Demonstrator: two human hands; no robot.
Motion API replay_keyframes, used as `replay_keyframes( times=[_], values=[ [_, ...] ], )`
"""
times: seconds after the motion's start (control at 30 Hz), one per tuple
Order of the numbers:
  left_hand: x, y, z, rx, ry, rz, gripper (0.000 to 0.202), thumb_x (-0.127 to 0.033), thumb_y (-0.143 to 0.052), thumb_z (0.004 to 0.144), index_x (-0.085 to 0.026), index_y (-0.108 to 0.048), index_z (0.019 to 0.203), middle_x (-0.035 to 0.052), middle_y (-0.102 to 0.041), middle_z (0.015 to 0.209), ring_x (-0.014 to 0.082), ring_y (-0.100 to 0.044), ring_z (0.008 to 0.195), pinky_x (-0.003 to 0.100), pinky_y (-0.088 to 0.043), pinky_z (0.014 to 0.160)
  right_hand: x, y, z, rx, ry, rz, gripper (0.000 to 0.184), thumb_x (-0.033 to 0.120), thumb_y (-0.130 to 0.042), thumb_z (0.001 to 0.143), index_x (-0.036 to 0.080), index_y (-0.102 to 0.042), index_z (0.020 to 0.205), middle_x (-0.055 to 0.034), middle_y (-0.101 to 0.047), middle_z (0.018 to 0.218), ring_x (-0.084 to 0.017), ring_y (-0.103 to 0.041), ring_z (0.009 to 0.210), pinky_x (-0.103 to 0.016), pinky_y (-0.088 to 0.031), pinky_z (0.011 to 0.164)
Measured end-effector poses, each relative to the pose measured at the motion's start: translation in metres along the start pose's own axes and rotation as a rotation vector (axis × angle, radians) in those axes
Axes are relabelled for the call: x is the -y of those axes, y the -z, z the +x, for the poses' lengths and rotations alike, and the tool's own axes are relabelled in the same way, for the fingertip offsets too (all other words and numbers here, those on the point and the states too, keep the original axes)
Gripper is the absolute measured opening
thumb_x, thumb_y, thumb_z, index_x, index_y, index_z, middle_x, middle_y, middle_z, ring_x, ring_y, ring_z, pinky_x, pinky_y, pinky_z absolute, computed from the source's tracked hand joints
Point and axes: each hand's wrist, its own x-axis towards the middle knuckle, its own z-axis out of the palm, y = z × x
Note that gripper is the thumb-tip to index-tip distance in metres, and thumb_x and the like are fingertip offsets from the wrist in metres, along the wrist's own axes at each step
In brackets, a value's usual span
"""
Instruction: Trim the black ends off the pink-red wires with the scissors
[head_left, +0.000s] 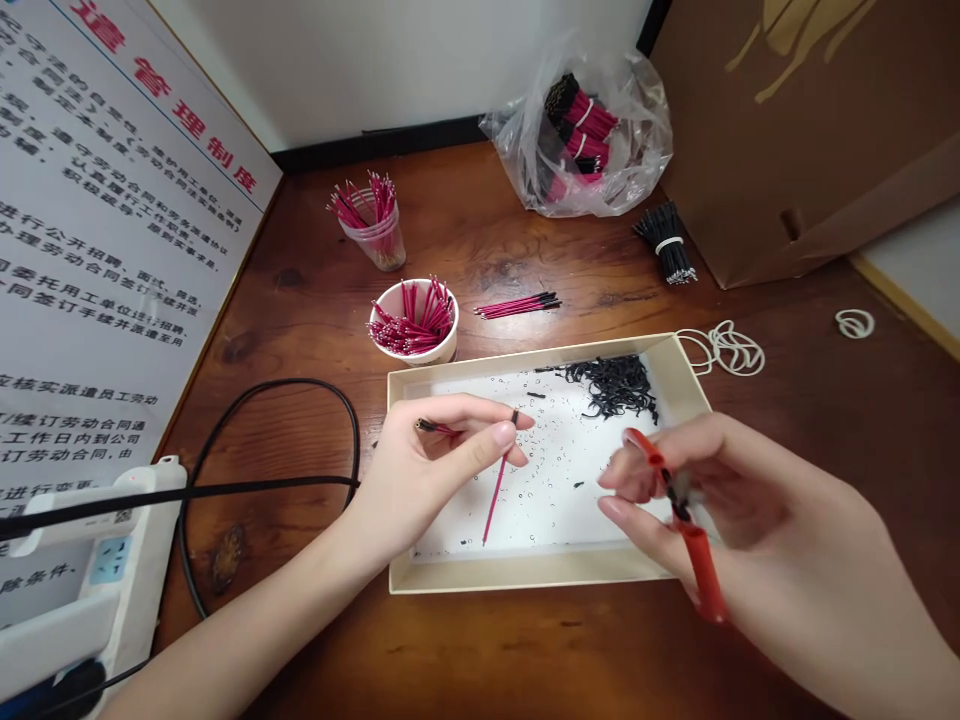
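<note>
My left hand is above the left half of a shallow cream box. Its thumb and forefinger pinch a thin magenta wire near its black upper end, and the wire slants down to a bare tip. Across the same palm lies another black-ended piece with a brass-coloured tip. At the box's right side, my right hand is curled around red-handled pliers; their jaws are hidden by the hand and blurred. Black offcuts are heaped in the box's far right corner, with tiny clear rings scattered about.
Behind the box stand a paper cup and a plastic cup of magenta wires. Several wires lie beside them. A clear bag holds bundles; a black wire bundle and white bands lie right. A black cable crosses left.
</note>
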Motion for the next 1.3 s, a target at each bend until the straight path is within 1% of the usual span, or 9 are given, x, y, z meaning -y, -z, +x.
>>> replay_keyframes(
  times=[0.23,0.4,0.6,0.7,0.8,0.97,1.13,1.23,1.3],
  values=[
    [0.0,-0.001,0.001,0.018,0.008,0.007,0.009,-0.018,-0.078,0.081,-0.023,-0.08,0.075,-0.0033,-0.077,0.065,0.0065,-0.068,0.064,0.013,-0.053,0.066,0.021,-0.007,0.049,0.164,0.102,0.153,0.026,0.023,-0.077,0.08,0.024,-0.051,0.082,0.0001,-0.074,0.086,-0.019,-0.072,0.083,-0.03,-0.059,0.071],
    [-0.004,-0.004,0.003,0.036,0.049,-0.011,0.009,-0.015,-0.085,0.07,-0.02,-0.078,0.067,-0.0028,-0.074,0.062,0.0088,-0.064,0.06,0.018,-0.05,0.061,0.024,-0.011,0.058,0.261,0.279,0.024,0.022,0.007,-0.065,0.076,0.024,-0.051,0.082,0.004,-0.07,0.078,-0.015,-0.067,0.074,-0.029,-0.055,0.067],
    [-0.002,-0.004,0.001,-0.015,0.013,0.164,0.012,-0.029,-0.078,0.079,-0.018,-0.075,0.085,0.0007,-0.072,0.071,0.0118,-0.058,0.065,0.024,-0.042,0.06,0.023,0.026,0.082,0.45,0.329,-0.097,0.015,0.014,-0.066,0.079,0.023,-0.054,0.082,0.0029,-0.07,0.076,-0.012,-0.063,0.063,-0.026,-0.049,0.054],
    [0.005,-0.003,0.0,-0.064,-0.031,0.165,0.024,-0.035,-0.061,0.093,-0.021,-0.067,0.111,0.0004,-0.071,0.083,0.0118,-0.057,0.074,0.024,-0.043,0.068,0.018,0.045,0.114,0.231,0.101,-0.075,0.032,0.026,-0.082,0.07,0.023,-0.051,0.08,-0.0008,-0.072,0.076,-0.016,-0.067,0.067,-0.03,-0.051,0.059],
    [0.011,-0.002,0.001,-0.028,-0.02,0.196,0.024,-0.031,-0.05,0.099,-0.022,-0.066,0.113,0.001,-0.066,0.093,0.0103,-0.054,0.075,0.025,-0.042,0.071,0.007,0.041,0.143,-0.059,-0.067,-0.203,0.034,0.02,-0.085,0.064,0.021,-0.053,0.077,-0.0027,-0.072,0.076,-0.019,-0.069,0.073,-0.032,-0.051,0.063],
    [0.012,-0.003,0.004,0.052,0.016,0.14,0.028,-0.029,-0.046,0.099,-0.014,-0.068,0.107,0.0022,-0.065,0.08,0.0096,-0.054,0.066,0.024,-0.044,0.065,-0.013,0.01,0.17,0.045,-0.104,-0.488,0.025,0.015,-0.082,0.063,0.021,-0.06,0.073,-0.0029,-0.073,0.074,-0.02,-0.065,0.068,-0.035,-0.048,0.064],
    [0.008,-0.005,0.005,0.086,0.088,0.047,0.026,-0.03,-0.052,0.098,-0.011,-0.07,0.099,0.005,-0.073,0.076,0.0103,-0.063,0.066,0.021,-0.05,0.064,-0.009,0.003,0.17,0.008,-0.022,-0.548,0.023,0.014,-0.08,0.061,0.02,-0.058,0.065,-0.0036,-0.069,0.069,-0.023,-0.065,0.072,-0.039,-0.049,0.071],
    [0.006,-0.006,0.005,0.104,0.135,0.015,0.026,-0.031,-0.054,0.097,-0.012,-0.071,0.095,0.0054,-0.076,0.076,0.0103,-0.067,0.066,0.019,-0.053,0.064,0.005,0.0,0.144,-0.032,0.062,-0.468,0.019,0.017,-0.074,0.071,0.021,-0.056,0.074,-0.0044,-0.073,0.082,-0.022,-0.069,0.08,-0.037,-0.052,0.075],
    [0.005,-0.007,0.004,0.132,0.146,0.011,0.026,-0.032,-0.056,0.097,-0.012,-0.072,0.095,0.0054,-0.077,0.075,0.0104,-0.069,0.066,0.019,-0.055,0.064,0.014,-0.005,0.121,0.114,0.1,-0.187,0.025,0.025,-0.076,0.073,0.023,-0.053,0.08,-0.0032,-0.075,0.083,-0.02,-0.071,0.074,-0.034,-0.055,0.067]
  ],
)
